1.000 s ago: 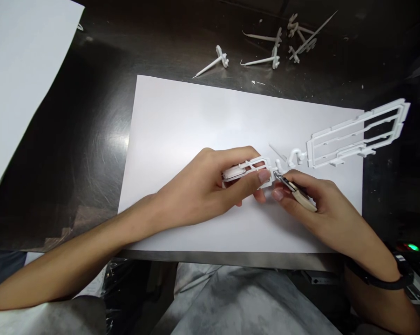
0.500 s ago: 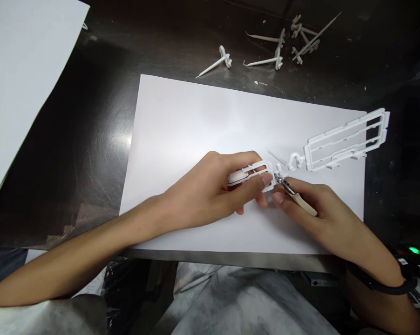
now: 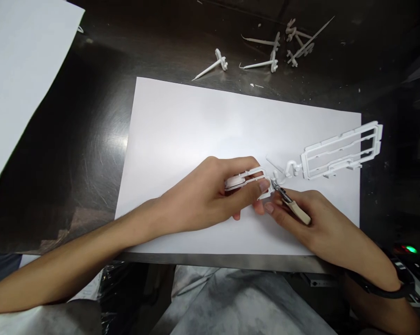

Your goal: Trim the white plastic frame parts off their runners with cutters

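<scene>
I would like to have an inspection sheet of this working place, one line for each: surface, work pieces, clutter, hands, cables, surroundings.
Surface: dark table with a white sheet lying on it.
Work pieces: small white frame; larger white frame to its right; whether they are joined, cannot tell.
Clutter: thin white pieces and crumbs on the table beyond the sheet.
Left hand: grips the small white frame.
Right hand: holds a pale-handled cutter, tip by the small frame's right end.
Cables: nothing seen.
Surroundings: another white sheet at upper left; green light at lower right.
</scene>
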The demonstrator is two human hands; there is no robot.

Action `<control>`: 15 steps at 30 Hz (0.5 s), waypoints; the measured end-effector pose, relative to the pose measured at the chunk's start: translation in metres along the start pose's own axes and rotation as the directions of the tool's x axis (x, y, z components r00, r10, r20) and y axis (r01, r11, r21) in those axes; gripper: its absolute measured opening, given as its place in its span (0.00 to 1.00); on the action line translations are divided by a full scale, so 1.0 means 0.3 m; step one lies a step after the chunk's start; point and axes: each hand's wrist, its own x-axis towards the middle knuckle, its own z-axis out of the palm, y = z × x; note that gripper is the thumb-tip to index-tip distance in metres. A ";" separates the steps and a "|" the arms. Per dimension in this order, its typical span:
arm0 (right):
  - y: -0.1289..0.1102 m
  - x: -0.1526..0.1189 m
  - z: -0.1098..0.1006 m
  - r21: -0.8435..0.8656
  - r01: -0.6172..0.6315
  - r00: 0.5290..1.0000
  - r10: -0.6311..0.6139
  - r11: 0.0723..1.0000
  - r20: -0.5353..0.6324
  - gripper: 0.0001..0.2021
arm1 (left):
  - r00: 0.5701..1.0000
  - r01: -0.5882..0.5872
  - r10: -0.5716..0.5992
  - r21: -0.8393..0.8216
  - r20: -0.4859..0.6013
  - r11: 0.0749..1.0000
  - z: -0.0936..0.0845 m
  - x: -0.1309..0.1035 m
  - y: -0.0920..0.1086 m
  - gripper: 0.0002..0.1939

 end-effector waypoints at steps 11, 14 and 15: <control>0.004 0.008 0.000 0.045 -0.039 0.997 0.043 0.998 -0.072 0.25 | 0.999 0.036 -0.036 0.053 -0.001 0.998 -0.008 0.006 0.002 0.10; 0.022 0.009 -0.012 0.020 -0.002 0.987 0.005 1.000 -0.160 0.24 | 0.999 0.035 -0.034 0.060 -0.008 0.998 -0.026 -0.010 0.024 0.12; 0.028 0.010 -0.015 -0.012 0.024 0.974 -0.026 1.000 -0.227 0.22 | 1.000 0.021 -0.020 0.065 -0.017 0.998 -0.034 -0.017 0.033 0.13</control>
